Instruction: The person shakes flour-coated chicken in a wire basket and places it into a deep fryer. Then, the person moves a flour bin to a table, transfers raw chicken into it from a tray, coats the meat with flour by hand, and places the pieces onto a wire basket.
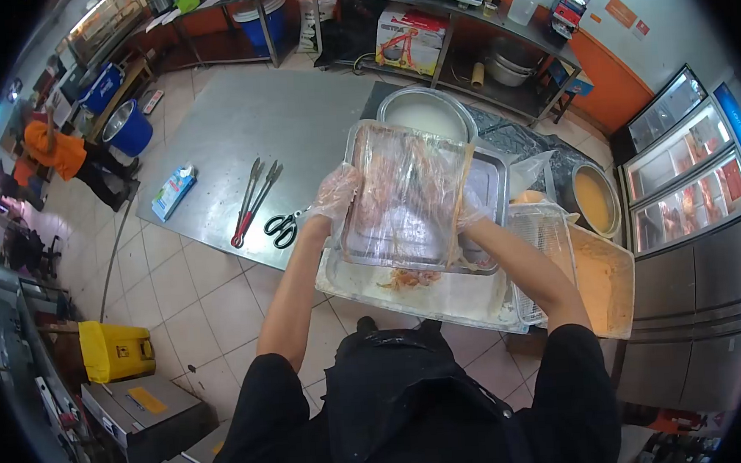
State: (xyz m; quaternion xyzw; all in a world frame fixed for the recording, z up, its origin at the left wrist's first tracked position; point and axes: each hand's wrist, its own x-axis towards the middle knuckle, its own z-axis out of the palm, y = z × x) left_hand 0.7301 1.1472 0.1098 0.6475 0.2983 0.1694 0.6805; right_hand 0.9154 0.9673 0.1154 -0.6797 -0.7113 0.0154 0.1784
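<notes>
A metal tray covered in clear plastic film (402,196), with pinkish pieces that look like raw meat under the film, is held up in front of me. My left hand (334,195), in a clear disposable glove, is closed on its left edge. My right hand (471,210), also gloved, grips the right side, its fingers partly hidden by the film. Behind and to the right is another metal tray (500,181). Below lies a wide white tub (366,293) with orange-brown scraps in it. A round pot of whitish liquid (423,114) stands beyond the trays.
On the steel table (236,112) lie red-handled tongs (246,209), black-handled scissors (281,230) and a blue-white packet (173,193). To the right are a wire basket (542,238), an orange-coated tub (603,281) and a pot of orange liquid (593,201). A person in orange (64,148) stands far left.
</notes>
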